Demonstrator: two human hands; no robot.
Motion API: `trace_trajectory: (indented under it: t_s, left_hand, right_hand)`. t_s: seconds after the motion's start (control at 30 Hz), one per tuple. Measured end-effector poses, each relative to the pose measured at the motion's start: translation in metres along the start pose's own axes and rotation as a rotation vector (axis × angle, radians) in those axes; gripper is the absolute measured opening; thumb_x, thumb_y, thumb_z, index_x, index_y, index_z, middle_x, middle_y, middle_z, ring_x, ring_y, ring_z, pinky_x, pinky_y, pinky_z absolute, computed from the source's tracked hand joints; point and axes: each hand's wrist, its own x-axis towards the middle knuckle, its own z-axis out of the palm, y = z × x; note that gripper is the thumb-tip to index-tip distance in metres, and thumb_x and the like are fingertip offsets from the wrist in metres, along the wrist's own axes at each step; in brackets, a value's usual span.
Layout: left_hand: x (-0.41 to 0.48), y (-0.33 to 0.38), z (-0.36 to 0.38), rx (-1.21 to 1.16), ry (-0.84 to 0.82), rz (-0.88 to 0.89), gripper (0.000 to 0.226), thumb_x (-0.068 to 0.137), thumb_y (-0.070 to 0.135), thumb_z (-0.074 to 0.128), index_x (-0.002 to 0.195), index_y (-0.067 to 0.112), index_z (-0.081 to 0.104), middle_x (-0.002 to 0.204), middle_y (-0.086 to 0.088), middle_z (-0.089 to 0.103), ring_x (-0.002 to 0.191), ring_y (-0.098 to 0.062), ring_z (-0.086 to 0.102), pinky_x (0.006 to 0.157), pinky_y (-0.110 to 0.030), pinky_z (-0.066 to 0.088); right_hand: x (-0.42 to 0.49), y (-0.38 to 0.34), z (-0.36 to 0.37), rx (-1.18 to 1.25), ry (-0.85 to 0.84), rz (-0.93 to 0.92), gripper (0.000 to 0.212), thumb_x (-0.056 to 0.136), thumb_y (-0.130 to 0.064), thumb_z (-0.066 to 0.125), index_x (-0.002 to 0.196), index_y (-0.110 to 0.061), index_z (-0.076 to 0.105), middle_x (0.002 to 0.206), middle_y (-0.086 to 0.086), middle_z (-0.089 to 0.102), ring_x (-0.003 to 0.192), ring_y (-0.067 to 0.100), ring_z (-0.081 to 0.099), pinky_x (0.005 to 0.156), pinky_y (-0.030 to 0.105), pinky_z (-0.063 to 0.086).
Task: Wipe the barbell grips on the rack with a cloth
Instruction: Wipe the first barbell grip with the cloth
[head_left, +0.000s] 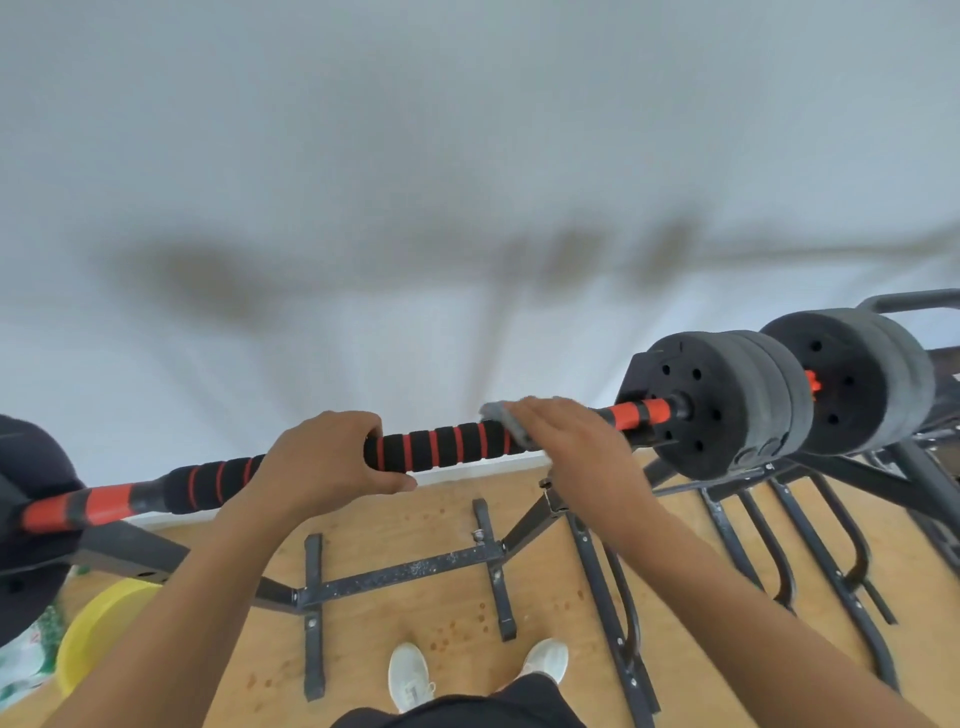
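- My right hand (563, 436): fingers laid nearly straight and close together, pressing a grey cloth (500, 415) down over the top of the barbell (441, 447). Whether the thumb hooks under the bar, I cannot tell.
- Cloth: mostly hidden beneath my palm; one folded edge pokes out past my fingertips, on the far side of the bar.
- My left hand (324, 457): fingers curled over the bar from above, thumb below, gripping the black foam grip (436, 448) with red rings.
- Grip: the stretch between my two hands is bare; a second foam grip (213, 480) continues left of my left hand.
- Barbell: lies crosswise in front of me on the black steel rack (405, 574), tilted slightly up to the right.
- Right of my right hand on the bar: an orange-and-black sleeve, then black weight plates (722, 405).
- Below the bar: wooden floor, my white shoes (410, 675).
- Below the bar's left end: a yellow basin (93, 634).
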Motion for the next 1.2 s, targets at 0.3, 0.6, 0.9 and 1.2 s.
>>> trace_trajectory:
  t_s: [0.3, 0.6, 0.9, 1.2]
  left_hand:
    - [0.010, 0.056, -0.006, -0.092, -0.086, 0.265, 0.055, 0.085, 0.066, 0.069, 0.128, 0.039, 0.049, 0.121, 0.018, 0.057, 0.103, -0.007, 0.060, 0.092, -0.033, 0.054]
    - [0.053, 0.156, 0.034, 0.143, 0.092, 0.275, 0.029, 0.089, 0.040, 0.065, 0.108, 0.019, 0.061, 0.073, 0.006, 0.053, 0.071, -0.018, 0.063, 0.068, -0.030, 0.050]
    - [0.036, 0.147, 0.084, 0.359, 0.473, 0.332, 0.038, 0.067, 0.021, 0.090, 0.079, 0.017, 0.054, 0.059, 0.003, 0.035, 0.049, -0.016, 0.032, 0.049, -0.029, 0.029]
    - [0.043, 0.167, 0.044, 0.201, 0.166, 0.261, 0.043, 0.092, 0.058, 0.060, 0.111, 0.022, 0.045, 0.094, 0.002, 0.046, 0.076, -0.019, 0.052, 0.068, -0.032, 0.040]
  right_hand:
    - [-0.029, 0.060, -0.070, -0.104, 0.025, 0.416, 0.051, 0.094, 0.002, 0.057, 0.141, -0.017, 0.054, 0.130, 0.002, 0.065, 0.110, 0.024, 0.063, 0.086, 0.035, 0.054]
    - [-0.017, 0.055, -0.032, -0.088, -0.207, 0.575, 0.026, 0.098, -0.006, 0.052, 0.100, -0.032, 0.054, 0.091, -0.015, 0.050, 0.084, 0.010, 0.051, 0.067, 0.019, 0.039]
    - [-0.021, 0.066, -0.033, -0.141, -0.249, 0.531, 0.034, 0.086, 0.000, 0.055, 0.100, -0.030, 0.062, 0.096, -0.009, 0.059, 0.089, 0.017, 0.057, 0.076, 0.033, 0.051]
    - [0.009, 0.037, -0.030, -0.104, -0.506, 0.719, 0.011, 0.097, -0.011, 0.052, 0.089, -0.017, 0.058, 0.083, 0.004, 0.058, 0.076, 0.021, 0.054, 0.071, 0.030, 0.047]
